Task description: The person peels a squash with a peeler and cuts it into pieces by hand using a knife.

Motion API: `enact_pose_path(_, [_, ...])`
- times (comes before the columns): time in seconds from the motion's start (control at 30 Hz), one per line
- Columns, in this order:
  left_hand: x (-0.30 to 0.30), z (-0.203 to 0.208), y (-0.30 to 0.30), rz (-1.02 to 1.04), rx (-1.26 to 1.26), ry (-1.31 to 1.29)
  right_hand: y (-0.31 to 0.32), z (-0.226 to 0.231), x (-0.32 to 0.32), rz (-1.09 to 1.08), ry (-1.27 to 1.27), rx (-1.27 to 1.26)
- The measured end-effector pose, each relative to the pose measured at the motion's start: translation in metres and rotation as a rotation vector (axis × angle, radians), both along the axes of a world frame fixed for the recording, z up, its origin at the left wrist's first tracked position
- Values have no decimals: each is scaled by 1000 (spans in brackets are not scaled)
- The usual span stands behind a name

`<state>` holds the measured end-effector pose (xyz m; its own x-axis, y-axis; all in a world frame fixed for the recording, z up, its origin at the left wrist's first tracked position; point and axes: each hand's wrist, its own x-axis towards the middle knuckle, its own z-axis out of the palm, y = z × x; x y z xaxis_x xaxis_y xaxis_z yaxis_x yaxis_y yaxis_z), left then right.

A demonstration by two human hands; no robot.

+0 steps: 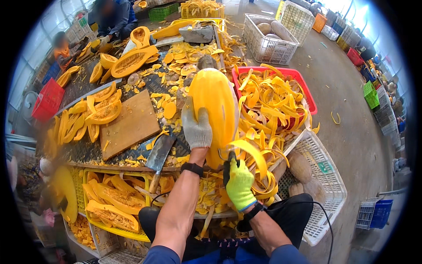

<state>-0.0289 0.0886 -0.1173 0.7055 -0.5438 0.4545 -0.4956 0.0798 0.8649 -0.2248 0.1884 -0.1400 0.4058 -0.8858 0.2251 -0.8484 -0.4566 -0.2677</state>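
A large, long, mostly peeled pumpkin (213, 101) with smooth orange flesh rests at the front edge of the table, with strips of pale skin left along its right side. My left hand (196, 126), in a grey-white knit glove, grips its left side. In a bright yellow-green glove, my right hand (240, 182) is closed around the dark handle of a peeler (224, 154) at the pumpkin's near end. A long curled peel (252, 154) arches off the peeler to the right. Left of my left forearm lies a cleaver (161, 152), beside a wooden cutting board (130, 124).
Peels heap over a red basket (313, 101) at right. Below it, a white crate (338, 193) holds unpeeled pumpkins. Cut pieces fill a yellow crate (118, 234) at front left; pumpkin halves (134, 61) lie farther back. A black cord (327, 215) hangs near my right knee. Other people work at far left.
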Motion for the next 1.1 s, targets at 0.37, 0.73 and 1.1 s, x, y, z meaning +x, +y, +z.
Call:
enact_pose_path(0.37, [3,3,1,10,-44,-17,19,38,-19,30,-382,18])
enact_pose_path(0.73, [11,-2,2,-9,-42,-32,-95,79,53,49,1,-151])
enact_pose_path(1.1, [10,-2,4,-36,-41,-6,54,-31,-8,76,-78,-57])
